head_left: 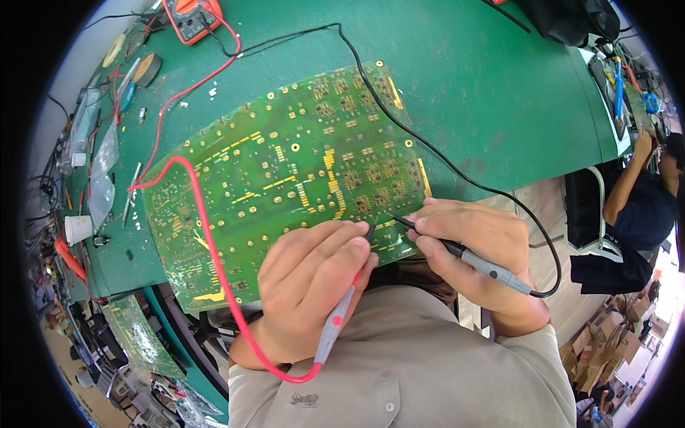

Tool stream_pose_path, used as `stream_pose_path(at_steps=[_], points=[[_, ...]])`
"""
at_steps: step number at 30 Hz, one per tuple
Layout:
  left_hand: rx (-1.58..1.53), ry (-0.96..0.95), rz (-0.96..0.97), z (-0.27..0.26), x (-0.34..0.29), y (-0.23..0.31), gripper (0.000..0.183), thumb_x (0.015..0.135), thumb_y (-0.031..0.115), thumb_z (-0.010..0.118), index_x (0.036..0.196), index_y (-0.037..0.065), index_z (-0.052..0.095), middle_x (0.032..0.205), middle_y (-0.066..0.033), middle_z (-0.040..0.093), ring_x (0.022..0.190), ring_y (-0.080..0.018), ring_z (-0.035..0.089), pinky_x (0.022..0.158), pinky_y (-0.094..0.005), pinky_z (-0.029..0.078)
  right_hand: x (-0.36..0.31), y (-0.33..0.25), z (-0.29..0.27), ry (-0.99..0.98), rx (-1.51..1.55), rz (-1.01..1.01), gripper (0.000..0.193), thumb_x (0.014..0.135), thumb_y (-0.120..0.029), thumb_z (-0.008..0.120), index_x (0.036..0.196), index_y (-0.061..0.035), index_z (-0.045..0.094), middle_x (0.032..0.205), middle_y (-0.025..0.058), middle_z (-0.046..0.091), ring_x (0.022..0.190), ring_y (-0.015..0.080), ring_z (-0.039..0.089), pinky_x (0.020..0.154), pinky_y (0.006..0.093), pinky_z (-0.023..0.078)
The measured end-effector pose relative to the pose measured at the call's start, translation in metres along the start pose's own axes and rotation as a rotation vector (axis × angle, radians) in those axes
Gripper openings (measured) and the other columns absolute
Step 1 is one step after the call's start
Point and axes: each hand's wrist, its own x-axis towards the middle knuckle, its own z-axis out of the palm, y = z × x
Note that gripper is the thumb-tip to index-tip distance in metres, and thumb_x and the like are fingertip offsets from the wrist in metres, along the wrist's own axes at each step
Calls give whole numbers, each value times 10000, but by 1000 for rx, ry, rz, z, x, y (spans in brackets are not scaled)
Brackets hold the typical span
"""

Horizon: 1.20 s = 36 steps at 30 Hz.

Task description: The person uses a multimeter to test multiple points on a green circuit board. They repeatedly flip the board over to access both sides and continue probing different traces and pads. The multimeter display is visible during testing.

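A large green circuit board [278,164] with gold pads lies on the green bench top. My left hand [307,274] is closed round a multimeter probe with a red lead [332,327], its dark tip over the board's near right part. In my right hand [474,246] is a second multimeter probe, grey and black with a black lead [489,265]. The two tips come close together near the board's lower right edge; whether they touch the pads I cannot tell. Both leads run up to an orange multimeter [191,18] at the far left.
The green bench top [492,100] extends beyond the board. Along the left are a white cup [78,230], a roll of tape [148,69] and clear plastic bags [105,160]. A black bag [571,21] sits at the far right. Another person [646,185] works at the right.
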Motion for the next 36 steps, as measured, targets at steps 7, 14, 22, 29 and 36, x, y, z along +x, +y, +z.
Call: stream_pose_path(at_steps=[7, 14, 22, 29, 36], points=[[-6, -65, -24, -7, 19, 5, 288, 774, -1, 758, 1037, 24, 642, 985, -126, 736, 921, -335, 738, 820, -424, 596, 12, -14, -4, -43, 19, 130, 150, 828, 43, 806, 957, 14, 734, 851, 149, 762, 761, 341, 756, 750, 383, 603], [-8, -75, -43, -5, 19, 7, 316, 800, -58, 834, 1045, 32, 655, 992, -114, 741, 909, -327, 745, 784, -405, 604, 15, -6, -8, -71, -17, 60, 129, 834, 18, 815, 923, 17, 723, 843, 162, 749, 762, 340, 740, 790, 376, 602], [-41, -93, -91, -8, 15, 7, 234, 795, 11, 733, 979, 55, 595, 961, -127, 721, 907, -325, 726, 780, -413, 583, 31, -12, -16, -141, 28, 140, 79, 849, -9, 793, 918, 0, 756, 829, 109, 786, 780, 283, 744, 773, 370, 583], [-81, 77, -27, 7, -4, 0, 383, 798, -96, 831, 1130, -8, 661, 1065, -178, 767, 985, -364, 758, 834, -418, 608, 45, -3, -23, -230, 103, 162, 73, 868, -31, 797, 900, 18, 753, 843, 123, 759, 756, 247, 727, 692, 339, 549], [-84, 104, 68, 21, -16, 0, 423, 788, -113, 839, 1157, -15, 655, 1088, -205, 777, 1012, -374, 767, 839, -424, 624, 51, 3, -29, -297, 164, 197, 97, 879, -55, 797, 895, 24, 744, 778, 108, 739, 666, 163, 663, 640, 307, 518]])
